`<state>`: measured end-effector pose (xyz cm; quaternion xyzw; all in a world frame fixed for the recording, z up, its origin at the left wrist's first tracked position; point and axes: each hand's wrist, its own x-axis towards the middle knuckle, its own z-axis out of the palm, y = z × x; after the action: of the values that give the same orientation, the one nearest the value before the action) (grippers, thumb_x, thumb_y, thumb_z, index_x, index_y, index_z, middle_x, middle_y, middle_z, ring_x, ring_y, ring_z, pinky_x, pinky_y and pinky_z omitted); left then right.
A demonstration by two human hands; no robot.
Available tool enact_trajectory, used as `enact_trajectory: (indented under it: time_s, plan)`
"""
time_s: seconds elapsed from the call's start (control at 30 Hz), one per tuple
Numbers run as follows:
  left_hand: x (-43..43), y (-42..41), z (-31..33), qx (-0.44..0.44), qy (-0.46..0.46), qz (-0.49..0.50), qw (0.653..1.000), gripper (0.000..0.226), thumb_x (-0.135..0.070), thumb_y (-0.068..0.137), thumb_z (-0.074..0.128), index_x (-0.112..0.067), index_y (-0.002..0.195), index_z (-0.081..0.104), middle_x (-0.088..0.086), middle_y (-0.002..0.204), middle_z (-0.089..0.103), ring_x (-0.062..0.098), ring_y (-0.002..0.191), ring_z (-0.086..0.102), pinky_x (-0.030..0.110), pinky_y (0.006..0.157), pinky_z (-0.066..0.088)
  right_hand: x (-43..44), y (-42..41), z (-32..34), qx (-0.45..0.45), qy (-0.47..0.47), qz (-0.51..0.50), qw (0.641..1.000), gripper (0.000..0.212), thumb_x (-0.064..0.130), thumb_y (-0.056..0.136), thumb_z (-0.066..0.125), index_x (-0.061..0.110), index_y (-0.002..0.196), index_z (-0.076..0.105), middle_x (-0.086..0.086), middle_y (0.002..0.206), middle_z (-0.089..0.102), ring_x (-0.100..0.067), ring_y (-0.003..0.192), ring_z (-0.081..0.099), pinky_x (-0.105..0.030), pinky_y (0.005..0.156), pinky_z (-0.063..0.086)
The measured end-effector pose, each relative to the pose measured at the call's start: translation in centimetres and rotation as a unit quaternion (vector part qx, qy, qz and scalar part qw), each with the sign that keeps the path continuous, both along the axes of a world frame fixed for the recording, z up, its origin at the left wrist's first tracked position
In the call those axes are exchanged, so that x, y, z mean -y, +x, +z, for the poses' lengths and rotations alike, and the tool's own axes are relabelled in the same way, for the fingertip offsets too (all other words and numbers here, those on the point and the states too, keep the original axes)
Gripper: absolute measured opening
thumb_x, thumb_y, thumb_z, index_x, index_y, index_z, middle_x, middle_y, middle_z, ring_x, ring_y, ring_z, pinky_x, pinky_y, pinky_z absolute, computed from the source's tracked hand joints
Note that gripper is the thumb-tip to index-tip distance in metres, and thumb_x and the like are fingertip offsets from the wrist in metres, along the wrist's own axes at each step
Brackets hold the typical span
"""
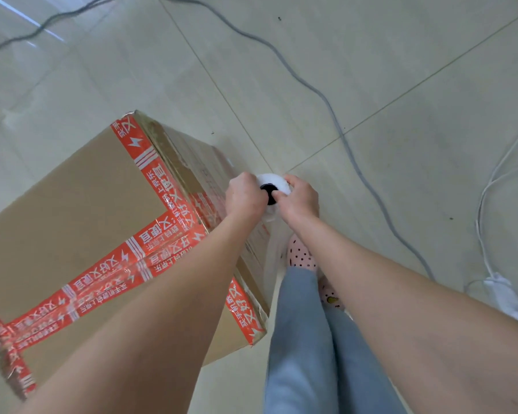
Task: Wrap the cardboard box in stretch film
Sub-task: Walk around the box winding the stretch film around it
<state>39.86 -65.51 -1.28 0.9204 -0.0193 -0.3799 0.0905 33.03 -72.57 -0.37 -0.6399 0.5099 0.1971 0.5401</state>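
A large cardboard box (72,222) banded with red printed tape stands on the tiled floor at the left. Beside its right side I hold a white roll of stretch film (274,182) upright, its black core facing up. My left hand (244,197) grips the roll from the left, and my right hand (299,198) grips it from the right with fingers at the core. Clear film runs down from the roll along the box's right face.
A grey cable (335,115) snakes across the floor behind the roll. White cables and a white power strip (502,291) lie at the right. My legs in blue trousers (305,339) and spotted slippers (299,253) stand just right of the box.
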Motion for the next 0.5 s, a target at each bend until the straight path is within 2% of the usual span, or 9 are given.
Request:
enact_trajectory:
  time_s: [0.07, 0.13, 0.23, 0.3, 0.4, 0.5]
  plan:
    - [0.4, 0.3, 0.1, -0.024, 0.004, -0.011, 1.0, 0.022, -0.008, 0.084, 0.054, -0.008, 0.065, 0.043, 0.01, 0.075, 0.056, 0.031, 0.075, 0.058, 0.031, 0.06, 0.047, 0.3, 0.2, 0.0, -0.009, 0.007, -0.006, 1.0, 0.035, 0.015, 0.091, 0.057, 0.018, 0.126, 0.057, -0.006, 0.122, 0.062, -0.026, 0.106, 0.058, -0.031, 0.087, 0.045]
    - [0.8, 0.4, 0.3, -0.054, 0.013, -0.035, 0.998, 0.022, -0.006, 0.083, 0.052, -0.01, 0.065, 0.041, 0.006, 0.069, 0.05, 0.029, 0.073, 0.054, 0.029, 0.058, 0.041, 0.6, 0.2, 0.2, -0.02, 0.011, -0.004, 1.0, 0.037, 0.013, 0.091, 0.057, 0.018, 0.128, 0.056, -0.006, 0.124, 0.061, -0.026, 0.108, 0.058, -0.03, 0.088, 0.045]
    - [1.5, 0.5, 0.3, -0.075, 0.004, -0.071, 0.995, 0.005, -0.008, 0.083, 0.052, -0.006, 0.087, 0.054, 0.012, 0.087, 0.061, 0.031, 0.084, 0.06, 0.03, 0.062, 0.044, 1.6, 0.1, 0.2, -0.042, 0.017, -0.015, 0.999, 0.043, 0.01, 0.09, 0.057, 0.016, 0.133, 0.053, -0.006, 0.13, 0.057, -0.024, 0.114, 0.055, -0.022, 0.084, 0.039]
    - [1.9, 0.3, -0.1, -0.08, 0.003, -0.089, 0.993, 0.022, -0.008, 0.082, 0.05, -0.007, 0.102, 0.06, 0.013, 0.095, 0.063, 0.032, 0.089, 0.062, 0.03, 0.062, 0.046, 2.3, -0.1, -0.1, -0.056, 0.016, -0.013, 0.998, 0.044, 0.008, 0.087, 0.058, 0.016, 0.13, 0.054, -0.005, 0.128, 0.058, -0.023, 0.113, 0.055, -0.019, 0.081, 0.038]
    - [2.5, -0.1, -0.4, -0.076, 0.01, -0.128, 0.989, 0.015, -0.006, 0.08, 0.048, -0.005, 0.091, 0.059, 0.013, 0.088, 0.06, 0.032, 0.083, 0.059, 0.03, 0.058, 0.04, 2.9, -0.4, -0.7, -0.066, 0.011, 0.0, 0.998, 0.043, 0.01, 0.083, 0.061, 0.016, 0.125, 0.057, -0.006, 0.122, 0.062, -0.025, 0.107, 0.058, -0.028, 0.087, 0.045]
    - [2.8, -0.1, -0.4, -0.06, 0.007, -0.119, 0.991, 0.013, -0.007, 0.079, 0.049, -0.003, 0.087, 0.06, 0.015, 0.088, 0.062, 0.033, 0.082, 0.061, 0.03, 0.058, 0.04, 3.2, -0.3, -0.9, -0.063, 0.0, 0.017, 0.998, 0.039, 0.011, 0.083, 0.06, 0.017, 0.122, 0.058, -0.006, 0.118, 0.063, -0.026, 0.103, 0.059, -0.028, 0.083, 0.045]
